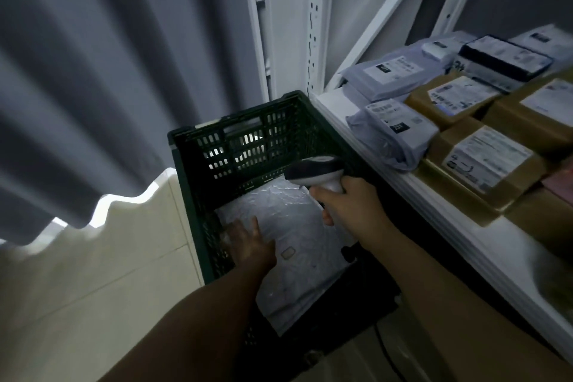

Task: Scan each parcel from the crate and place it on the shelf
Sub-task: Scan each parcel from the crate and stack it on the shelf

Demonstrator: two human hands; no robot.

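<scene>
A dark green slatted crate [198, 195] stands on the floor beside the shelf. Inside it lies a large grey plastic mailer parcel [297, 242], filling most of the bottom. My left hand [249, 246] rests on the parcel's left part with fingers spread and straight. My right hand [350, 201] grips the handle of a grey and white barcode scanner [316, 172], held above the crate's right side with its head pointing left and down over the parcel. The white shelf [465, 245] to the right holds several labelled parcels.
On the shelf lie grey mailers [393, 74] and brown cardboard boxes [483, 164] with white labels. White perforated shelf uprights [314, 25] rise behind the crate. A grey curtain [108, 71] hangs at the left over a pale tiled floor [93, 288].
</scene>
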